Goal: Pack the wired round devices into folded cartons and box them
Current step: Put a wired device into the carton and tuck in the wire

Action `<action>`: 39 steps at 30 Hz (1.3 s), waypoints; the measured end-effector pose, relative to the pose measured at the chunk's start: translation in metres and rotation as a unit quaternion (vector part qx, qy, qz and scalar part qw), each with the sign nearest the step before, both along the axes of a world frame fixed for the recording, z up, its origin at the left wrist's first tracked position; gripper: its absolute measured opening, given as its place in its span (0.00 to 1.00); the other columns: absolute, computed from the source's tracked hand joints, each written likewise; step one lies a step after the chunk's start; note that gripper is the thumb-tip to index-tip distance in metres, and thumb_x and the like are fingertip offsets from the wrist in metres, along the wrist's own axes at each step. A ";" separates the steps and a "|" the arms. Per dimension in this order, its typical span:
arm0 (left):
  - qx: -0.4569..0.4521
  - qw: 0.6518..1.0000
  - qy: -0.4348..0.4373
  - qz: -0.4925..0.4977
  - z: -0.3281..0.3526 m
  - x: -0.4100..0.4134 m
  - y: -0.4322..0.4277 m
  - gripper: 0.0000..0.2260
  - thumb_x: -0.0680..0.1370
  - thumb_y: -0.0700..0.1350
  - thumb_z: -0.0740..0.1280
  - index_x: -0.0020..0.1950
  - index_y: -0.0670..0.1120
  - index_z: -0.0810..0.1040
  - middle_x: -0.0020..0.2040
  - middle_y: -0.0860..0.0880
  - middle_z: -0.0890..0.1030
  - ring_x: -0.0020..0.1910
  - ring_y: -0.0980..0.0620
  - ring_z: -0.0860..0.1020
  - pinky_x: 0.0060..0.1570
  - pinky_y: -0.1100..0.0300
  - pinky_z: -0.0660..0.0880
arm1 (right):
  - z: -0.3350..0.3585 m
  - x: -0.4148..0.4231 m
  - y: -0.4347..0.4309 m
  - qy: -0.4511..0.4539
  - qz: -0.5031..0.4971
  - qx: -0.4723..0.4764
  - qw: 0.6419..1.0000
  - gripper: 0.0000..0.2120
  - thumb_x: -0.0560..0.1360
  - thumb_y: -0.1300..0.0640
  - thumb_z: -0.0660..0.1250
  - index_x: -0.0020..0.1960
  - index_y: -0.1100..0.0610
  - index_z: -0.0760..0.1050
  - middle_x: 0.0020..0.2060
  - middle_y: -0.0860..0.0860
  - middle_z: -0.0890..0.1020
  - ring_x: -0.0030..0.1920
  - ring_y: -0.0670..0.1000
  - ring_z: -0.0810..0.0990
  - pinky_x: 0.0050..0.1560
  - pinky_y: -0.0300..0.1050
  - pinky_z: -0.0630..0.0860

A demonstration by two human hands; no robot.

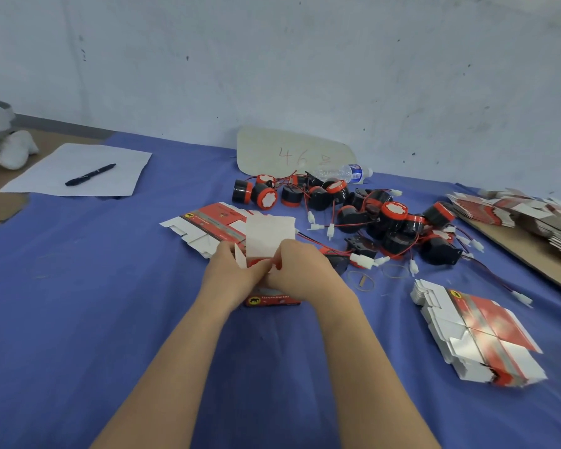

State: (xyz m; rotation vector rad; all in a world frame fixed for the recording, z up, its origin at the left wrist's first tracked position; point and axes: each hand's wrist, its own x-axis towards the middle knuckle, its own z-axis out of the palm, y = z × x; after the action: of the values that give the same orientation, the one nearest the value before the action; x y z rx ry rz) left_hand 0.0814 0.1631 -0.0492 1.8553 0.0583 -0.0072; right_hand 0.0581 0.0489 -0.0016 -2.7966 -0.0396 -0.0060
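Note:
A red and white carton (272, 299) stands on the blue cloth at the centre, its white lid flap (269, 234) raised. My left hand (230, 273) grips the carton's left side. My right hand (302, 270) curls over its open top, fingers pressing on a red round device (260, 262) partly inside. Behind and to the right lies a pile of several black and red round devices (392, 215) with red wires and white plugs. Flat cartons lie behind the hands (208, 222) and in a stack at the right (480, 338).
More flat cartons (531, 218) sit on brown board at the far right. A plastic bottle (347, 173) and a card marked with numbers (292, 150) lie by the wall. White paper (78, 170) with a black pen (89, 175) is at left. Rubber bands (361, 280) lie nearby.

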 end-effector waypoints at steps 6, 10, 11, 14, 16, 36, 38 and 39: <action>0.055 0.997 -0.024 -0.057 -0.002 0.001 -0.001 0.18 0.76 0.48 0.69 0.65 0.49 0.73 0.60 0.51 0.79 0.56 0.50 0.78 0.50 0.58 0.76 | 0.012 -0.010 -0.031 -0.078 -0.039 0.115 0.990 0.12 0.78 0.61 0.61 0.57 0.56 0.80 0.46 0.52 0.80 0.37 0.46 0.77 0.36 0.37 0.73; 0.076 0.996 -0.025 -0.033 -0.004 0.002 -0.002 0.20 0.76 0.50 0.69 0.66 0.49 0.71 0.62 0.50 0.78 0.55 0.51 0.77 0.42 0.64 0.73 | 0.020 -0.009 -0.060 -0.136 -0.147 0.051 0.978 0.09 0.77 0.60 0.62 0.42 0.62 0.79 0.38 0.57 0.79 0.40 0.56 0.74 0.42 0.44 0.73; 0.081 0.996 -0.029 -0.031 -0.005 0.002 -0.002 0.19 0.76 0.50 0.69 0.66 0.49 0.71 0.61 0.51 0.78 0.54 0.52 0.77 0.39 0.65 0.72 | 0.022 -0.010 -0.063 -0.093 -0.147 0.043 0.984 0.11 0.77 0.59 0.64 0.42 0.65 0.80 0.37 0.58 0.80 0.38 0.57 0.75 0.41 0.45 0.74; 0.091 0.995 -0.042 -0.029 -0.007 0.002 -0.004 0.19 0.76 0.51 0.69 0.65 0.48 0.72 0.60 0.51 0.79 0.51 0.54 0.76 0.34 0.68 0.69 | 0.022 -0.013 -0.061 -0.010 -0.098 0.068 0.993 0.10 0.77 0.59 0.65 0.49 0.66 0.81 0.39 0.58 0.84 0.43 0.56 0.82 0.38 0.42 0.76; 0.099 0.993 -0.048 -0.030 -0.008 0.003 -0.005 0.18 0.76 0.50 0.68 0.64 0.48 0.72 0.60 0.51 0.79 0.51 0.53 0.76 0.34 0.68 0.68 | 0.022 -0.014 -0.052 -0.027 -0.054 0.121 0.991 0.07 0.76 0.60 0.65 0.53 0.58 0.78 0.37 0.52 0.82 0.39 0.50 0.80 0.35 0.38 0.72; 0.097 0.994 -0.053 -0.024 -0.007 0.001 -0.004 0.19 0.76 0.49 0.68 0.66 0.49 0.71 0.62 0.51 0.78 0.55 0.53 0.76 0.35 0.70 0.67 | -0.023 0.001 -0.018 -0.157 -0.052 0.293 0.942 0.26 0.75 0.64 0.61 0.70 0.50 0.60 0.32 0.58 0.79 0.33 0.54 0.77 0.37 0.45 0.76; 0.099 0.993 -0.055 -0.019 -0.008 0.002 -0.004 0.18 0.76 0.49 0.68 0.65 0.49 0.72 0.61 0.51 0.78 0.51 0.55 0.74 0.33 0.70 0.66 | -0.027 0.004 -0.014 -0.121 -0.084 0.352 0.924 0.35 0.74 0.66 0.61 0.76 0.47 0.54 0.38 0.61 0.81 0.41 0.59 0.81 0.46 0.54 0.80; 0.101 0.993 -0.055 -0.019 -0.008 0.003 -0.004 0.18 0.76 0.49 0.68 0.65 0.49 0.72 0.61 0.51 0.79 0.51 0.55 0.74 0.33 0.70 0.65 | -0.028 0.006 -0.015 -0.109 -0.100 0.374 0.915 0.33 0.74 0.66 0.61 0.75 0.48 0.57 0.41 0.60 0.81 0.43 0.60 0.82 0.49 0.56 0.80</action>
State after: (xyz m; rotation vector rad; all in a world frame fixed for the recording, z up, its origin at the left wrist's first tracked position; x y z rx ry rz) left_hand 0.0842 0.1593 -0.0573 2.0548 -0.0560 0.0774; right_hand 0.0639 0.0343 -0.0296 -2.0073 0.1629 -0.3158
